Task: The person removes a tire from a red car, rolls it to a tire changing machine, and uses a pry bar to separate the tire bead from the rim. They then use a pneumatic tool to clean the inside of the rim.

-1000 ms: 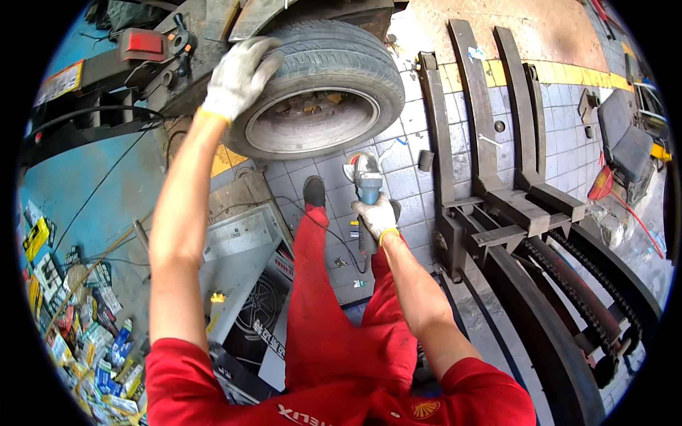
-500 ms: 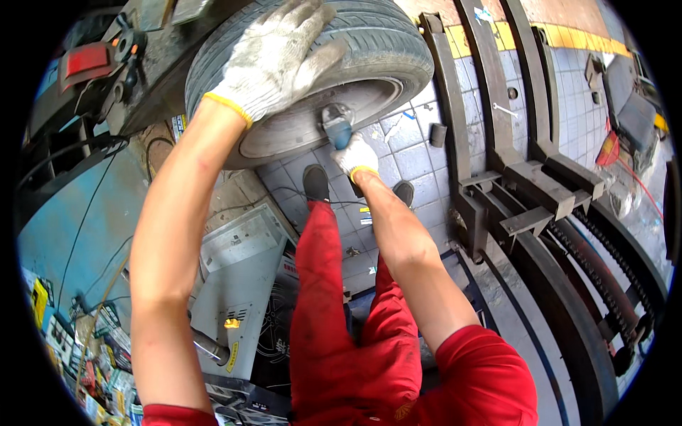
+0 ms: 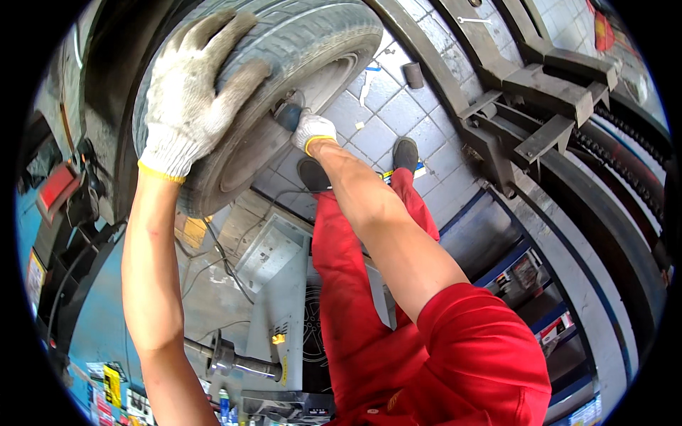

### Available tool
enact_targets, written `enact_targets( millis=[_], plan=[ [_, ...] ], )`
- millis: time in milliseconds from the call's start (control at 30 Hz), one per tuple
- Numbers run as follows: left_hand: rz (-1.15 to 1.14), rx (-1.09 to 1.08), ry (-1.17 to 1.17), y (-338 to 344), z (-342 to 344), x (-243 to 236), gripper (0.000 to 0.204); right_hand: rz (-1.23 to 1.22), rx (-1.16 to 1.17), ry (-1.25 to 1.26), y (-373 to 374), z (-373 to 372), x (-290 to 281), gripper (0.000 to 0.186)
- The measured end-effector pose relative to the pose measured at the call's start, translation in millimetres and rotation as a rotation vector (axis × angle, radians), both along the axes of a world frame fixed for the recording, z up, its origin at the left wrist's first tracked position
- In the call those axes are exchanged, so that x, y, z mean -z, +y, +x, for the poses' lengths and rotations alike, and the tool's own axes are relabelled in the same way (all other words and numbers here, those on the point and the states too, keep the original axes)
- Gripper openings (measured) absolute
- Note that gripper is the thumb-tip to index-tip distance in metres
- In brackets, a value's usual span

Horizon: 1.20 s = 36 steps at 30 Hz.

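My gloved left hand (image 3: 188, 106) lies with fingers spread on the tread and upper sidewall of a worn black tyre (image 3: 323, 25), which stands tilted on a steel rim (image 3: 236, 170) at the top centre. My gloved right hand (image 3: 312, 129) is closed on a blue angle grinder (image 3: 288, 115), whose head sits inside the rim's hollow. My fingers on that side are partly hidden, as is the disc. A dark cable runs down from near the tool past my legs.
Dark steel lift forks and a chain mast (image 3: 547, 96) stand on the tiled floor (image 3: 405, 113) at right. A dark cylinder (image 3: 413, 75) lies near the tyre. Left are a red-and-black machine (image 3: 58, 184) and blue panel; below, a grey metal cabinet (image 3: 270, 255) and steel shaft (image 3: 245, 366).
The grinder has risen from below the tyre into the rim's hollow in my right hand. My left hand now lies flatter and spread on the tyre. The whole view has swung round.
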<state>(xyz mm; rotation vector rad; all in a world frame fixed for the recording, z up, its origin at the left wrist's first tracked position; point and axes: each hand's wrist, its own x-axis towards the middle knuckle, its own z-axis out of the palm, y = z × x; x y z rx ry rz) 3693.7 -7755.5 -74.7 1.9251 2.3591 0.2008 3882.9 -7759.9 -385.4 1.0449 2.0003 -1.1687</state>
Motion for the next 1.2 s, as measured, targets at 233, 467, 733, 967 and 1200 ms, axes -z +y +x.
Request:
enact_targets(
  millis=[233, 467, 733, 967, 1200],
  plan=[
    [-0.009, 0.002, -0.021, 20, 5, -2, 0.056, -0.001, 0.031, 0.034, 10, -1, 15, 0.059],
    [-0.050, -0.016, -0.029, 22, 1, 1, 0.057, -0.043, 0.065, -0.019, 23, -6, 15, 0.060],
    [-0.065, 0.004, -0.041, 26, -1, -3, 0.054, -0.035, 0.136, -0.018, 5, -14, 28, 0.059],
    [-0.105, 0.003, -0.031, 16, -4, -3, 0.054, -0.060, 0.151, -0.011, 14, -16, 21, 0.056],
    [-0.066, -0.008, -0.021, 12, -9, -1, 0.054, -0.053, 0.168, -0.088, 5, -22, 9, 0.046]
  ],
)
